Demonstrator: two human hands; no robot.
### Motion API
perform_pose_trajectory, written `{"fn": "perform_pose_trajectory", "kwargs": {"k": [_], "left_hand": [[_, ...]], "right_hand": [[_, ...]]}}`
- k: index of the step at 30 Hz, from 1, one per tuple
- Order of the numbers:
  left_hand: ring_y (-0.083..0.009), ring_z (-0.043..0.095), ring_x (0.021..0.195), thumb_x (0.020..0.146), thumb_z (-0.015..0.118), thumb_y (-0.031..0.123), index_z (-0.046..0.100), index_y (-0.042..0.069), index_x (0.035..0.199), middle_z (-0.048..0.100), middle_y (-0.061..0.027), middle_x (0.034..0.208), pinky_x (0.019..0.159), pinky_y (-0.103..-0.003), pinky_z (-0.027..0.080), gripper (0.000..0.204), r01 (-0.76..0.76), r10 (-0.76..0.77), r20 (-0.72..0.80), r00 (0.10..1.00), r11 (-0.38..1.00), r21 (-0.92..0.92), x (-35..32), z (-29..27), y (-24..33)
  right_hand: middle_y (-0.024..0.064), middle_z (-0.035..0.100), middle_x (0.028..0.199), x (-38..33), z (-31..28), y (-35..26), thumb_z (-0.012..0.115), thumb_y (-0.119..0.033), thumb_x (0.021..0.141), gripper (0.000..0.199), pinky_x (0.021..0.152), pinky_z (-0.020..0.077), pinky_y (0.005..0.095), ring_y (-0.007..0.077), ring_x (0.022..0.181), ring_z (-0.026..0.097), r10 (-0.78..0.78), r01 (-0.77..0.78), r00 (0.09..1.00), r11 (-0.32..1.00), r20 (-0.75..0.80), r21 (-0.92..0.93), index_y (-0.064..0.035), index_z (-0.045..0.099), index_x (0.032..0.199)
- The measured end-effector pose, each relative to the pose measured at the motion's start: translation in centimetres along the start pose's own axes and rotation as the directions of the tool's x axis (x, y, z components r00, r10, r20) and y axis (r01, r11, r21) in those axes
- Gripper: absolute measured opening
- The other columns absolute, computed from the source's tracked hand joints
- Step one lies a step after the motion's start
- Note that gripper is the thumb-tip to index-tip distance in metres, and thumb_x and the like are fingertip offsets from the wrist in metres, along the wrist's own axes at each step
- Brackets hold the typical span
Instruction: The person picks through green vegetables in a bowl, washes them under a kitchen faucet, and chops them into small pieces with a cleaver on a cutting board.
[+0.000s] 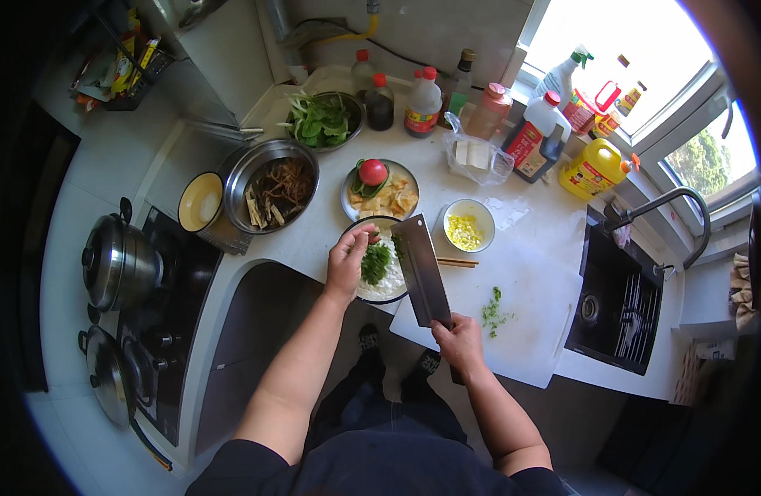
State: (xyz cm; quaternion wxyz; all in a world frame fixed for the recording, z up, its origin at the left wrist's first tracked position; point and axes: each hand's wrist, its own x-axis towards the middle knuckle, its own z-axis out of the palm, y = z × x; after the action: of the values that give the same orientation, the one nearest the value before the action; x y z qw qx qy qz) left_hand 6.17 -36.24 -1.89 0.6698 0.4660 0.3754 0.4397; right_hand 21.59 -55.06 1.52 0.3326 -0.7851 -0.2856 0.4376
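Green chopped herbs [375, 263] lie heaped in the white-filled bowl [384, 285] at the desk [512, 223] edge, just left of the white cutting board [525, 331]. The right hand [460, 337] has its grip closed around the cleaver [422, 269] handle, blade tilted over the bowl; the left hand [347, 260] rests fingers loosely curled at the bowl's rim. Sweeping along the flat of the blade, away from its edge, looks safest. A few green bits [493, 312] lie on the board.

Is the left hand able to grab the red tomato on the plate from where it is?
Probably yes. The left hand rests at the rim of the bowl, and the tomato sits uncovered on the plate just beyond, with nothing between them.
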Motion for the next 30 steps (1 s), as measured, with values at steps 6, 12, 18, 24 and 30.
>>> {"fn": "perform_pose_trajectory", "kwargs": {"k": [6,12,18,24,30], "left_hand": [[-0.0153,0.058,0.104,0.098,0.051,0.021,0.06,0.0,0.113,0.063,-0.0074,0.108,0.094,-0.031,0.042,0.027,-0.084,0.086,-0.04,0.995,0.995,0.061,0.1,0.2,-0.4],[-0.0309,0.057,0.108,0.086,0.064,0.016,0.064,0.002,0.105,0.062,-0.016,0.11,0.096,-0.04,0.041,0.024,-0.451,0.409,0.253,0.877,0.518,0.727,0.7,-0.5,-2.3],[-0.0336,0.052,0.102,0.082,0.068,0.023,0.054,0.007,0.104,0.055,-0.0136,0.105,0.091,-0.043,0.039,0.031,-0.53,0.619,0.239,0.748,0.34,0.777,-0.6,2.9,-1.9],[-0.0321,0.052,0.096,0.086,0.063,0.021,0.051,0.009,0.097,0.054,-0.0115,0.098,0.082,-0.043,0.039,0.021,-0.332,0.661,0.081,0.746,0.263,0.906,1.3,2.5,-4.1],[-0.0317,0.053,0.094,0.087,0.062,0.021,0.052,0.007,0.094,0.056,-0.0112,0.096,0.082,-0.043,0.04,0.019,-0.43,0.663,0.111,0.74,0.339,0.837,1.4,3.1,-3.1]], "right_hand": [[0.0146,0.059,0.057,-0.3,0.3,0.2,0.065,-0.023,0.078,0.026,0.054,0.0455,0.0348,0.0192,0.05,0.055,-0.047,0.047,0.998,0.999,-0.048,-0.011,0.0037,0.065,0.077],[0.0153,0.06,0.058,-0.7,0.9,-0.3,0.065,-0.023,0.077,0.026,0.055,0.0459,0.0339,0.019,0.052,0.055,-0.018,0.017,0.999,1.0,-0.036,-0.025,0.0034,0.065,0.077],[0.0036,0.055,0.056,-1.1,1.4,-0.8,0.066,-0.018,0.082,0.022,0.041,0.041,0.0269,0.0103,0.043,0.05,0.013,-0.015,1.0,0.995,0.023,0.097,0.0034,0.063,0.075],[0.0047,0.054,0.056,-2.1,0.9,-2.2,0.065,-0.015,0.083,0.023,0.039,0.0395,0.0271,0.0105,0.042,0.05,0.114,-0.13,0.989,0.976,0.099,0.175,0.0033,0.06,0.071],[0.0044,0.054,0.056,-2.2,0.6,-2.4,0.065,-0.014,0.083,0.021,0.039,0.0388,0.0274,0.0104,0.042,0.049,0.125,-0.14,0.988,0.971,0.087,0.193,0.0031,0.059,0.072]]}}
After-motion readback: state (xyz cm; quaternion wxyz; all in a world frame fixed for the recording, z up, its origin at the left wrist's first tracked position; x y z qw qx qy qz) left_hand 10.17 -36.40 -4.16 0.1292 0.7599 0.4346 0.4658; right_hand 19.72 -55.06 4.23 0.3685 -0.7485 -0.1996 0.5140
